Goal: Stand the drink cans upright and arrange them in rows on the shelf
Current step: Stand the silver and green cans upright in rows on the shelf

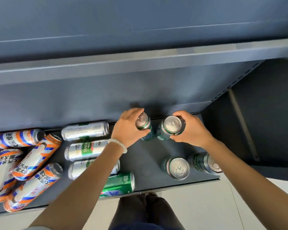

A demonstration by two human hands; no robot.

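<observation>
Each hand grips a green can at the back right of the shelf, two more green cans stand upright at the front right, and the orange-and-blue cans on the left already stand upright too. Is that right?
Not quite. The head view shows the orange-and-blue cans lying on their sides in a jumble. The rest holds: the left hand and right hand each grip a green can at the back right, and two more stand at the front right.

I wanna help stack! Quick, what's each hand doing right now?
Left hand: grips an upright green can.
Right hand: grips another upright green can.

orange cans (0, 173) run off the left edge; a forearm (90, 173) hides part of one silver can (81, 168)
</observation>
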